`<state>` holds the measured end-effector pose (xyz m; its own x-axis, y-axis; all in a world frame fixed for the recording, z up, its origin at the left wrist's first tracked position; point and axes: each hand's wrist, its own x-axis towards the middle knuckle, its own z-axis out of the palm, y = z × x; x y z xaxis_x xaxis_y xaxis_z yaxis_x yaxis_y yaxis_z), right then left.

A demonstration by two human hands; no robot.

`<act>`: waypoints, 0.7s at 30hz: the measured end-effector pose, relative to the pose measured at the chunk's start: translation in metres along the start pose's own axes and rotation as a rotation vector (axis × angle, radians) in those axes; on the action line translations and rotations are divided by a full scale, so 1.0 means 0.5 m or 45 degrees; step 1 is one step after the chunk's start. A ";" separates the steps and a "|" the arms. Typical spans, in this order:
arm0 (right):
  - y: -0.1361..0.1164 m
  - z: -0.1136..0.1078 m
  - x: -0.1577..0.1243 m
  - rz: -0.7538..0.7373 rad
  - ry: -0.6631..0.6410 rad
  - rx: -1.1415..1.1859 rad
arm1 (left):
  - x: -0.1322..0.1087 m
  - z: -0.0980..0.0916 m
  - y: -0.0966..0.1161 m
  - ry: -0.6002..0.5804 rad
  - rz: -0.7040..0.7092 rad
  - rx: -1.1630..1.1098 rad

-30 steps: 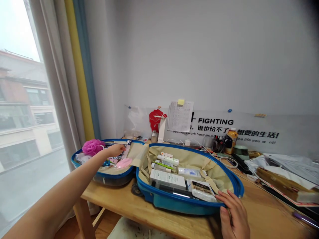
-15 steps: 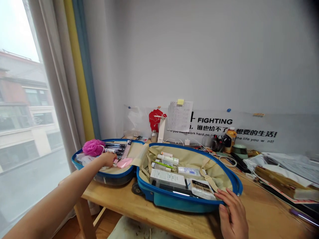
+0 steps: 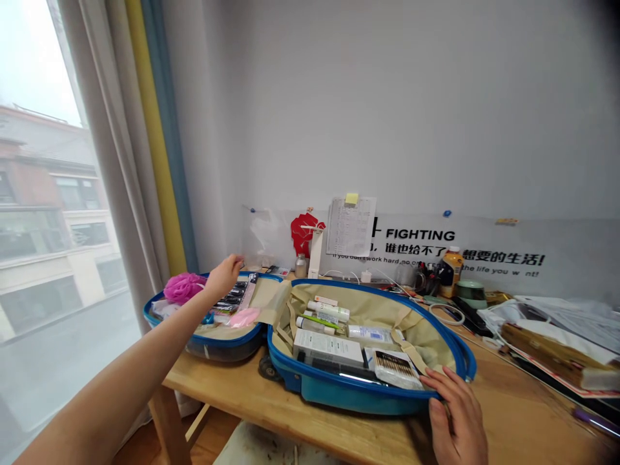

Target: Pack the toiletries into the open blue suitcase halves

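Observation:
A blue hard-shell suitcase lies open on the wooden table, its halves side by side. My right hand grips the front right rim of the right half, fingers over the edge and thumb outside. My left hand is over the back rim of the left half, fingers bent together; whatever they may hold is hidden. Below it lie a pink mesh bath puff, a pack of dark-handled items and a pink flat pad. The right half holds a white box, a cotton swab pack and a white tube.
Behind the suitcase stand a small glass bottle, a white upright stand and an orange-labelled bottle. Cables, papers and a brown pouch crowd the table's right side. Curtains and a window are on the left.
My left hand has lifted from the contents of the left half and moved up and slightly right to the back rim. My right hand keeps its place on the suitcase.

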<state>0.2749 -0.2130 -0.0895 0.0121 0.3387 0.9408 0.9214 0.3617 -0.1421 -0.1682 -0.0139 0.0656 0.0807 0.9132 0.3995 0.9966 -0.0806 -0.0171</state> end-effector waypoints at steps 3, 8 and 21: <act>-0.001 0.000 -0.001 0.005 -0.005 0.002 | 0.015 -0.015 0.096 0.002 0.280 -0.043; 0.000 -0.001 -0.002 0.015 -0.006 -0.018 | 0.025 0.018 0.279 -0.149 0.776 -0.026; -0.008 -0.002 0.003 -0.014 0.010 -0.014 | 0.012 0.117 0.415 -0.442 1.052 0.068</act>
<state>0.2717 -0.2149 -0.0870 0.0054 0.3280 0.9447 0.9258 0.3555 -0.1287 0.0400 -0.0019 0.0106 0.7642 0.6423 -0.0583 0.6172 -0.7546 -0.2227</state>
